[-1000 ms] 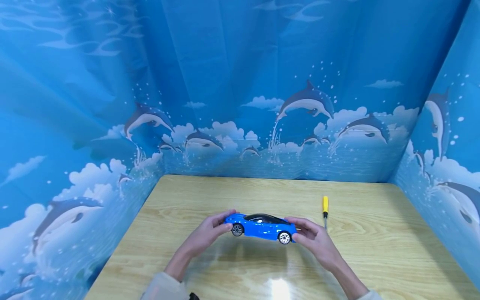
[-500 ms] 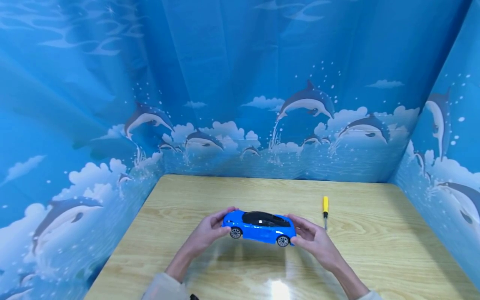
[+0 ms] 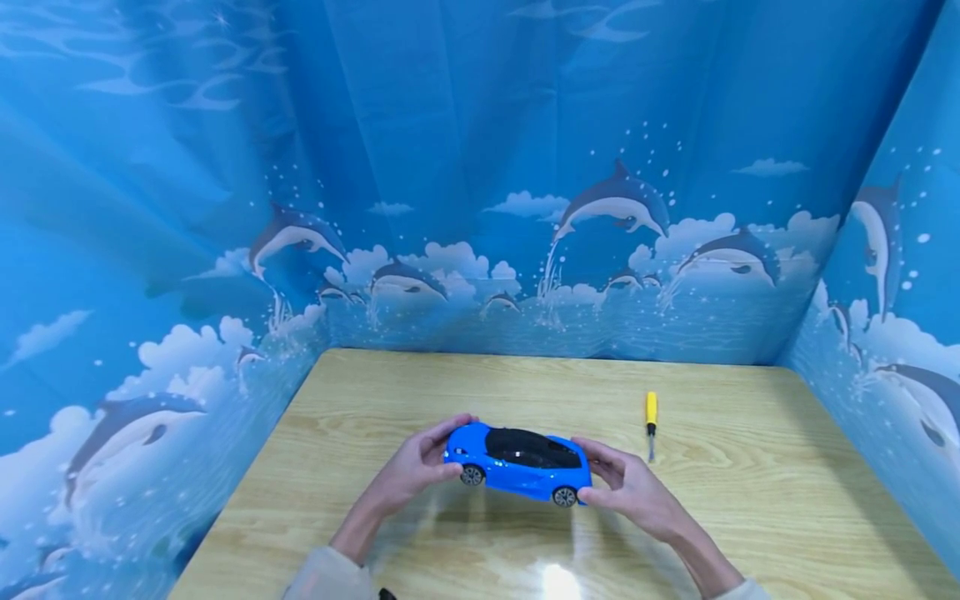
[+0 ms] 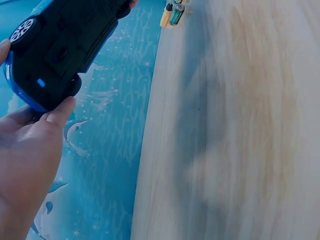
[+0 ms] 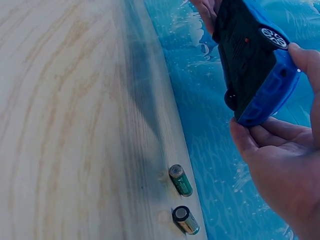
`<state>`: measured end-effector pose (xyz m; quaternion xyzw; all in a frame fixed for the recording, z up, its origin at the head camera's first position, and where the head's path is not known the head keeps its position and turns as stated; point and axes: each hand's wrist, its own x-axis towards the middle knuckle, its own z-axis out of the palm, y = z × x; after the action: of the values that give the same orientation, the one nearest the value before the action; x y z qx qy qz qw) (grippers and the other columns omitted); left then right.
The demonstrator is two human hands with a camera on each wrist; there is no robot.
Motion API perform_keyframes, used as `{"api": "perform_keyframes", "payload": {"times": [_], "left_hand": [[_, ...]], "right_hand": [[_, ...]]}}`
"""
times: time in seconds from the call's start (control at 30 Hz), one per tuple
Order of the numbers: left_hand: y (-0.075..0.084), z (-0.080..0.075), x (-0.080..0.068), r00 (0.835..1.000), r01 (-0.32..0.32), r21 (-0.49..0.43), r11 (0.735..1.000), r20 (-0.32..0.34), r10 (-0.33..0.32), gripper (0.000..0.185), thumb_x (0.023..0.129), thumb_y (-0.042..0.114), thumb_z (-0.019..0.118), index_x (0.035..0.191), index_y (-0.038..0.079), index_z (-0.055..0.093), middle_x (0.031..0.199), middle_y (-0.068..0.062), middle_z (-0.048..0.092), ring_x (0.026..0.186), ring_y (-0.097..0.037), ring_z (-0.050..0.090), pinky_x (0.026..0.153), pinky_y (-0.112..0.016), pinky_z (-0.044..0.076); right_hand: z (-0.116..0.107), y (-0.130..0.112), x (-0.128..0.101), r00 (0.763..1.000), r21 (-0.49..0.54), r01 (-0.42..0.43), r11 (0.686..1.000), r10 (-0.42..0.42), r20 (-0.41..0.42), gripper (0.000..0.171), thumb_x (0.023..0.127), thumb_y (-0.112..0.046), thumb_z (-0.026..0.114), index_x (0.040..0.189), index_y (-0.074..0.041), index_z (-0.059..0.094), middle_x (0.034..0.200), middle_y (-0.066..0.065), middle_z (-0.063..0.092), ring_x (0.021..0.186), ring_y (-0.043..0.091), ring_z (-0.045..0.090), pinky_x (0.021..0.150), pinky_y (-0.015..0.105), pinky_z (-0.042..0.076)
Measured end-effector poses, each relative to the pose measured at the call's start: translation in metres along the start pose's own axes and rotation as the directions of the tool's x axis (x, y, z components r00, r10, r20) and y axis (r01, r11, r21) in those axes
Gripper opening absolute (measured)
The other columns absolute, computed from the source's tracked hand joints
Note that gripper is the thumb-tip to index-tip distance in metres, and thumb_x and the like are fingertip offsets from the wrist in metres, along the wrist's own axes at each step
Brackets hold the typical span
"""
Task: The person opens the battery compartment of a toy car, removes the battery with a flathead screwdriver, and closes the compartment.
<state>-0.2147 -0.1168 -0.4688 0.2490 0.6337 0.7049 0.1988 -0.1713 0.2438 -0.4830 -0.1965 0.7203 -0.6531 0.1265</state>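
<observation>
A blue toy car (image 3: 517, 462) sits in the lower centre of the head view, lifted clear of the wooden desk (image 3: 750, 500) and held end to end between two hands. The left hand (image 3: 408, 467) grips the end at frame left, its fingers curled over the top edge and the thumb against the near side by the wheel; the right hand (image 3: 633, 487) grips the end at frame right the same way, thumb near the lower wheel. The car is tilted, its right end lower and its dark roof turned toward the camera. Right of the right hand, apart from it, a screwdriver (image 3: 651, 421) with a yellow handle lies on the desk with its tip pointing to the near edge. The left wrist view shows what the head view hides: the car's black underside (image 4: 65, 45) in the upper left of the frame, with the left hand's thumb (image 4: 57, 115) pressed at its blue end. The right wrist view shows that underside (image 5: 247, 60) from the other end in the upper right, cradled by the right hand's fingers (image 5: 265, 135), and also two batteries (image 5: 182, 200) lying side by side at the desk's edge in the lower centre, next to the blue dolphin-print backdrop (image 5: 210, 130). In the left wrist view these batteries appear only as small shapes at the top edge.
</observation>
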Motion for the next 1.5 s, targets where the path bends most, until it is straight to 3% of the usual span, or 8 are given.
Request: {"api": "perform_keyframes", "payload": {"times": [0.13,0.3,0.47,0.6,0.77,1.07,1.33,1.5], "left_hand": [[0.001,-0.004,0.0,0.999,0.002,0.103,0.995,0.048,-0.007,0.082,0.095,0.007,0.072,0.159,-0.01,0.022,0.165,-0.028,0.024,0.15,-0.044,0.027,0.117,-0.024,0.036],[0.008,-0.006,0.001,0.995,0.056,0.208,0.976,0.067,-0.072,0.085,0.096,0.017,0.075,0.16,-0.007,0.023,0.165,-0.025,0.026,0.15,-0.041,0.029,0.117,-0.022,0.036],[0.018,-0.007,0.001,0.994,0.067,0.304,0.95,0.058,-0.089,0.088,0.093,0.021,0.078,0.16,-0.004,0.026,0.165,-0.022,0.029,0.149,-0.038,0.034,0.118,-0.029,0.037],[0.025,-0.008,0.003,0.997,0.053,0.43,0.901,0.029,-0.073,0.089,0.092,0.024,0.08,0.161,-0.001,0.028,0.165,-0.02,0.031,0.148,-0.039,0.035,0.122,-0.043,0.033],[0.029,-0.009,0.006,0.998,0.055,0.543,0.838,-0.017,-0.055,0.091,0.089,0.027,0.082,0.161,0.003,0.032,0.164,-0.018,0.034,0.144,-0.044,0.04,0.12,-0.06,0.033],[0.029,-0.009,0.011,0.998,0.063,0.644,0.763,-0.041,-0.047,0.092,0.085,0.023,0.086,0.16,0.008,0.036,0.163,-0.017,0.036,0.143,-0.042,0.042,0.117,-0.062,0.038],[0.023,-0.009,0.016,0.999,0.042,0.741,0.671,-0.018,-0.043,0.093,0.083,0.021,0.087,0.159,0.006,0.037,0.162,-0.017,0.038,0.146,-0.04,0.037,0.118,-0.061,0.036],[0.017,-0.009,0.021,0.998,0.048,0.763,0.644,-0.018,-0.053,0.092,0.083,0.021,0.087,0.159,0.006,0.038,0.162,-0.018,0.038,0.147,-0.041,0.036,0.118,-0.062,0.036]], "right_hand": [[-0.001,0.001,0.0,1.0,-0.054,0.012,0.998,-0.012,0.006,0.072,0.097,-0.009,0.07,0.153,0.015,0.031,0.154,0.037,0.037,0.136,0.011,0.052,0.108,0.018,0.046],[-0.004,0.0,0.002,0.997,-0.147,0.075,0.986,-0.076,0.001,0.069,0.096,-0.008,0.071,0.152,0.013,0.036,0.15,0.032,0.047,0.13,0.002,0.052,0.108,0.019,0.046],[-0.008,-0.006,0.005,0.99,-0.269,0.128,0.955,-0.137,-0.016,0.07,0.092,-0.009,0.075,0.151,0.007,0.042,0.148,0.025,0.052,0.134,0.02,0.054,0.11,0.025,0.046],[-0.009,-0.014,0.01,0.983,-0.383,0.154,0.911,-0.181,-0.036,0.076,0.088,-0.016,0.08,0.152,0.003,0.044,0.149,0.022,0.053,0.132,0.04,0.054,0.111,0.043,0.048],[-0.007,-0.024,0.015,0.978,-0.489,0.143,0.86,-0.2,-0.066,0.084,0.084,-0.026,0.084,0.154,-0.001,0.044,0.152,0.02,0.05,0.131,0.045,0.053,0.108,0.07,0.042],[-0.003,-0.02,0.02,0.965,-0.643,0.159,0.749,-0.256,-0.059,0.09,0.08,-0.033,0.088,0.151,0.003,0.046,0.151,0.025,0.049,0.132,0.049,0.052,0.104,0.071,0.046],[0.0,-0.014,0.022,0.964,-0.71,0.155,0.687,-0.264,-0.045,0.091,0.077,-0.028,0.09,0.15,0.002,0.046,0.148,0.024,0.051,0.131,0.047,0.051,0.104,0.071,0.047],[0.001,-0.009,0.023,0.961,-0.732,0.159,0.663,-0.274,-0.04,0.09,0.075,-0.023,0.09,0.149,0.004,0.046,0.146,0.025,0.053,0.13,0.045,0.052,0.103,0.07,0.048]]}}
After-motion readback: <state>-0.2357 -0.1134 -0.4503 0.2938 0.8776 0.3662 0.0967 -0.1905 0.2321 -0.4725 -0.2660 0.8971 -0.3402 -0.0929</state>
